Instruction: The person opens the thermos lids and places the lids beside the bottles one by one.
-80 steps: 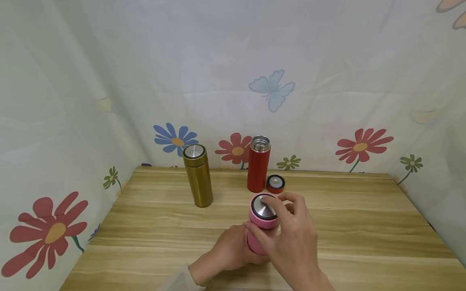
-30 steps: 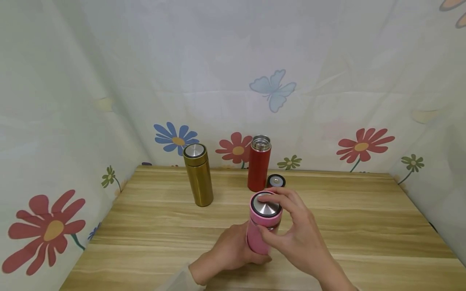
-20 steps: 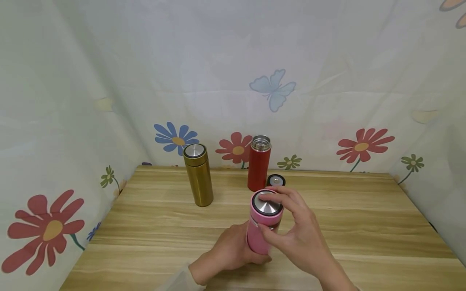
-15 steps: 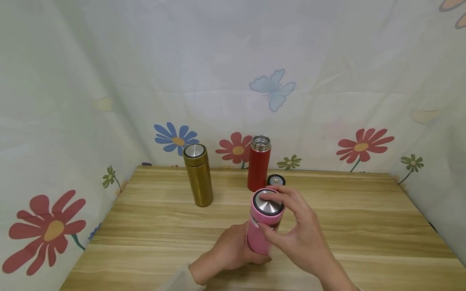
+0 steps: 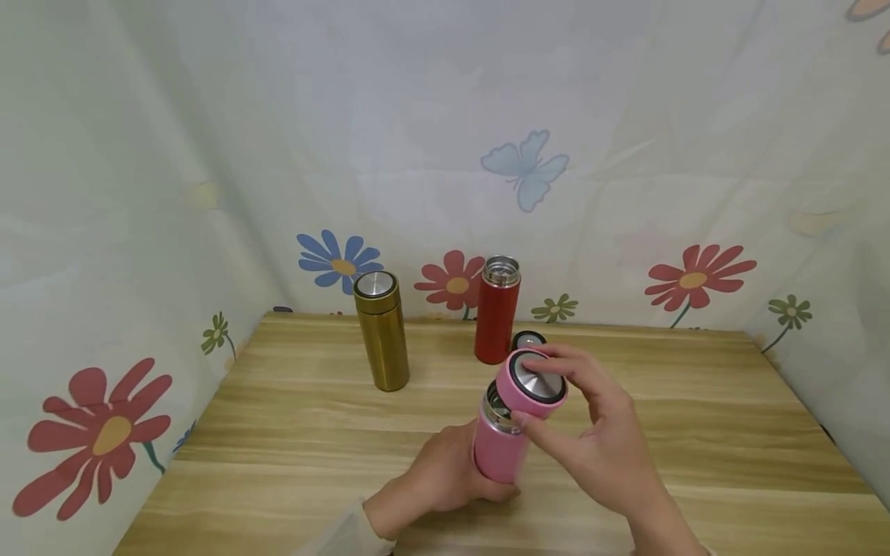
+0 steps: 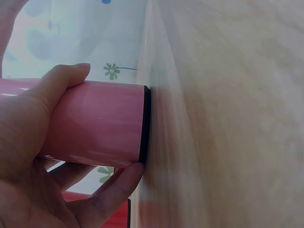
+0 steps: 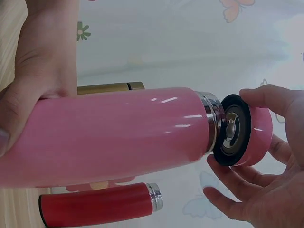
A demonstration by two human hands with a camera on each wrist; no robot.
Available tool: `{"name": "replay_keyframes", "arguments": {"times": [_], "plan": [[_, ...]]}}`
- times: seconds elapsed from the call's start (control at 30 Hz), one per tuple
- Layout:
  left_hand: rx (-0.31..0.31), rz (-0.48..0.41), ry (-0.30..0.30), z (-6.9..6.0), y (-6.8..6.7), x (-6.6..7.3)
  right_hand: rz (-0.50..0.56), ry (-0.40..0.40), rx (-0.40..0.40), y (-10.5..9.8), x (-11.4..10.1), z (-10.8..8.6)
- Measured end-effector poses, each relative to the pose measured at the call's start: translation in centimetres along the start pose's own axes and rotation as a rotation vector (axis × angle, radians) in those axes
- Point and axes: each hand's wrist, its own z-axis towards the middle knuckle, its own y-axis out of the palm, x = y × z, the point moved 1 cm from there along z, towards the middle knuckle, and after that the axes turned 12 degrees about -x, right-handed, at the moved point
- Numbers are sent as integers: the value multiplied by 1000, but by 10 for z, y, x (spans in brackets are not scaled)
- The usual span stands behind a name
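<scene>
A pink thermos (image 5: 499, 454) stands upright on the wooden table, its steel threaded neck bare. My left hand (image 5: 450, 472) grips its lower body; in the left wrist view the thumb and fingers wrap around the pink wall (image 6: 102, 123) close to the black base. My right hand (image 5: 601, 432) pinches the pink lid (image 5: 532, 384), which has a silver top and is tilted just above the mouth. From the right wrist view, the lid's black-rimmed underside (image 7: 233, 130) faces the neck (image 7: 212, 121), with thumb and fingers at its edge.
Behind, a red thermos (image 5: 497, 320) stands without its lid. Its lid (image 5: 528, 340) lies beside it, partly hidden by my right hand. A gold thermos (image 5: 384, 336) with its lid on stands to the left. Flower-printed cloth (image 5: 389, 154) encloses the table (image 5: 292, 432).
My right hand has lifted the pink lid off the neck, moving it up and right and tilting it. My left hand keeps its grip on the thermos body.
</scene>
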Motion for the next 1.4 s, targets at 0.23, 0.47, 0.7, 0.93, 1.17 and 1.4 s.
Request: {"name": "replay_keyframes", "arguments": {"times": [0.23,0.47,0.7,0.93,1.17,1.4], "plan": [[37,44,20,-1,0,1,67,2,-11,-10,4,0],[34,24,3,-1,0,2,97,42,-57,-19,8,1],[39,8,-3,-2,0,0,136,44,-106,-25,12,2],[58,-9,19,-1,3,-2,175,34,-151,-29,18,0],[35,-33,20,-2,3,-1,217,63,-186,-35,26,-5],[35,-15,10,-1,2,1,126,112,-167,-41,41,-15]]}}
